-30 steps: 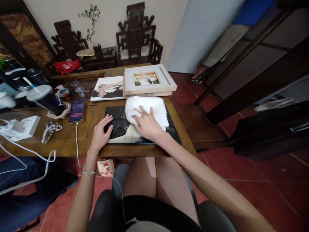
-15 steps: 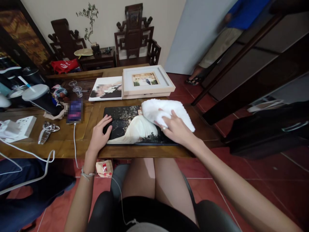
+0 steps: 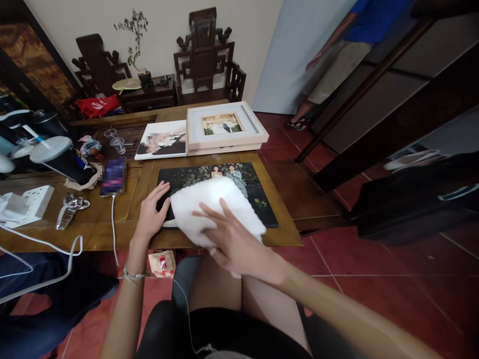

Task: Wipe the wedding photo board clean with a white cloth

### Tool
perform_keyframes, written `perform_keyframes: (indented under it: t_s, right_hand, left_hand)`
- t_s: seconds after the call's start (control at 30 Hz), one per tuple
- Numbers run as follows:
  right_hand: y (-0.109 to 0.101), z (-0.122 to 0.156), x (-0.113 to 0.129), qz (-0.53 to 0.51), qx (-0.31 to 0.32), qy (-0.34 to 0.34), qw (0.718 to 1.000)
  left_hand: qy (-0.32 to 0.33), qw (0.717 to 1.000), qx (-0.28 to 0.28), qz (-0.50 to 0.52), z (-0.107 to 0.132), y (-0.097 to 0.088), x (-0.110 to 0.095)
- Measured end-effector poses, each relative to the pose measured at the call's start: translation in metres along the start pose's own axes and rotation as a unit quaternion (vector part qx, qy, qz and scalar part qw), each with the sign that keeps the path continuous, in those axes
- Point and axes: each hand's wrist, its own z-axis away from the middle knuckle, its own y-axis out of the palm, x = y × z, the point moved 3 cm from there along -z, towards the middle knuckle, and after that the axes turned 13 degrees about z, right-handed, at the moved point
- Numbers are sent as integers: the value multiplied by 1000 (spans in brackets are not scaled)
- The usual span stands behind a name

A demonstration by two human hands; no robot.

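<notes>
A dark wedding photo panel (image 3: 258, 189) lies flat at the table's near edge, showing a couple among foliage. My left hand (image 3: 151, 212) rests at the panel's left edge with its fingers apart, holding nothing. Under my right hand (image 3: 234, 239) is a fluffy white cloth (image 3: 217, 194), held against the panel and covering much of its middle and lower part. The cloth's near end hangs past the table's front edge.
Behind the panel lie a white-edged photo print (image 3: 162, 140) and a pale picture frame (image 3: 258, 133). To the left are a phone (image 3: 113, 175), hair clip (image 3: 71, 209), power strip (image 3: 35, 204) and lidded tumbler (image 3: 56, 157). A person in blue (image 3: 377, 25) stands at back right.
My right hand has swept the cloth left and toward me, from the panel's upper right to its lower middle, uncovering the pictured couple. My left hand stays at the left edge.
</notes>
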Motion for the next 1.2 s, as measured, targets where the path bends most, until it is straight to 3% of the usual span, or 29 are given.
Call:
perform_keyframes:
  t_s: [0.1,0.2,0.37,0.47,0.57,0.77,0.87,0.97,1.07,1.2]
  right_hand:
    - [-8,44,-8,-10,-15,3,1000]
    - [-15,59,-42,22,-41,63,997]
    - [-16,16,-112,84,-39,163,982]
    - [-12,-15,-127,117,-44,193,973]
    - [-5,-15,-112,132,-45,183,973]
    - [2,70,-42,82,-92,54,991]
    - [-9,91,-37,48,-73,21,996]
    - [-19,69,-64,30,-33,52,998]
    - [-18,11,-98,52,-4,111,993]
    - [-6,-64,-104,96,-52,222,969]
  left_hand:
    - [5,1000,-2,-4,-1,0,1]
    - [11,1000,1,-8,-1,0,1]
    - [6,1000,2,-5,-1,0,0]
    - [3,1000,-2,2,-1,0,0]
    - [4,1000,-7,9,-1,0,0]
    - [7,1000,-11,-4,-1,1,0]
    - [13,1000,-10,-11,-2,1,0]
    - [13,1000,-9,-9,-2,1,0]
    - [9,1000,-7,-4,-2,0,0]
    - [5,1000,-9,4,-1,-1,1]
